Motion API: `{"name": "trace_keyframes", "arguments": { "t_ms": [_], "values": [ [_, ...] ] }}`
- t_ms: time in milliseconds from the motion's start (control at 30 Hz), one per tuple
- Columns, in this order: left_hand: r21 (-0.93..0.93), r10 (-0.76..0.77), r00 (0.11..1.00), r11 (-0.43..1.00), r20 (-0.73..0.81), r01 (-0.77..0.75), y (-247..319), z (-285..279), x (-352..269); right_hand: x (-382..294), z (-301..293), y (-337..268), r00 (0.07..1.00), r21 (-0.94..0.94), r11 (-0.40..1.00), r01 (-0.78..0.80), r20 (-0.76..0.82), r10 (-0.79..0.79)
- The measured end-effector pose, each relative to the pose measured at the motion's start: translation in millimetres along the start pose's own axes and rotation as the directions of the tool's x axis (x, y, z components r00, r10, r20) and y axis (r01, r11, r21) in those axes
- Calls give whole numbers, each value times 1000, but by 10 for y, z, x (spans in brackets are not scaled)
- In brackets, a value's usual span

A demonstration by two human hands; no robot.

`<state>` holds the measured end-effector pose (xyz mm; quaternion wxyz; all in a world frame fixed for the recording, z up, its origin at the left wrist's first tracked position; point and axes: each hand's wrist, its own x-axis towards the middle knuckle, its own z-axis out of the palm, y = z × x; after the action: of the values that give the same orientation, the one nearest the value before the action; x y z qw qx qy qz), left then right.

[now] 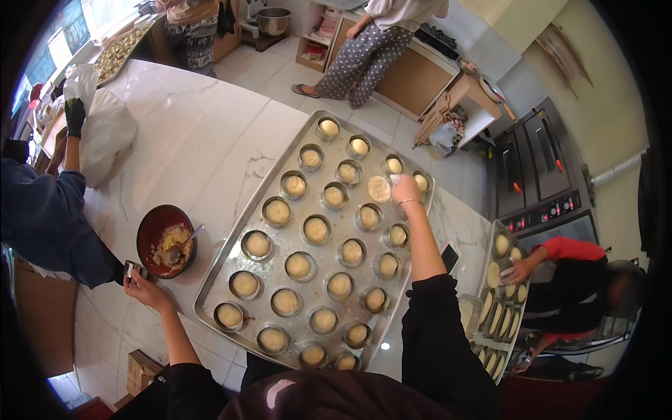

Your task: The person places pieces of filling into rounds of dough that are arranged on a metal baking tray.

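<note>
My left hand grips a small metal ring beside a red-and-black bowl. Yellowish chopped filling and a spoon are in the bowl. My right hand is closed over the far right part of a large metal baking tray, by a flattened dough round that has no ring around it. Whether the fingers hold anything is hidden. Across the tray stand several metal rings, each around a dough ball.
At left, a co-worker's gloved hand is by a white plastic bag. On the right, another person's hand touches dough on a second tray. A phone lies between the trays. Two people stand beyond the marble-patterned table.
</note>
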<state>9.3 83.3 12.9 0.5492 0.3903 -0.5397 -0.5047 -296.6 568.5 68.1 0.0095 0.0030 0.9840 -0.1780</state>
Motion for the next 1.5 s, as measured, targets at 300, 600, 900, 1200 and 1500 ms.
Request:
{"name": "trace_keyframes", "arguments": {
  "t_ms": [300,600,900,1200,1500],
  "values": [
    [-6,-31,1000,1000,-5,31,37,14,-2,-204,-42,-319,958,-71,982,174,243,-152],
    [-32,-26,1000,999,16,26,-14,-19,24,-183,103,-271,898,-170,906,388,290,-330],
    [-6,-24,1000,1000,6,24,-23,-31,27,30,-59,-216,950,363,932,-9,294,-105],
    [36,0,1000,999,-7,1,13,18,12,171,199,-156,891,626,693,-358,450,53],
    [41,-28,1000,999,4,27,-13,-14,28,175,213,-274,894,612,707,-354,443,65]
  ]
}}
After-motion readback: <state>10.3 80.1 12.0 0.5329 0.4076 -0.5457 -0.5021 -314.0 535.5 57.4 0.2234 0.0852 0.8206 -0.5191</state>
